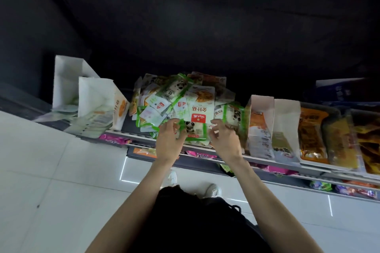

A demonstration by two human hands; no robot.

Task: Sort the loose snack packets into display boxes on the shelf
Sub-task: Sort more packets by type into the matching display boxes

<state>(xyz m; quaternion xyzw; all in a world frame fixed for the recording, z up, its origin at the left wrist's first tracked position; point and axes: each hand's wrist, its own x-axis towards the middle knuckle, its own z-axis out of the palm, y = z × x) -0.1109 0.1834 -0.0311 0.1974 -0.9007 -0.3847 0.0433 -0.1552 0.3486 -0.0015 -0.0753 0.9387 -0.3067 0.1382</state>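
A heap of loose snack packets (181,96), mostly white and green with panda pictures, lies on the shelf (267,162) in the middle. On its near side sits a white packet with a red label (200,114). My left hand (169,139) grips the green-edged panda packets (195,129) at the heap's front edge. My right hand (224,139) has its fingers curled at the right edge of the same packets; whether it holds one is unclear. White display boxes (96,100) stand to the left, and two more display boxes (261,125) stand to the right.
Trays of orange and yellow packets (329,135) fill the shelf at the right. Lower shelves carry pink and orange packets (115,139). A white tiled floor (51,181) lies below, with my shoes (213,190) near the shelf's foot. The space above the shelf is dark.
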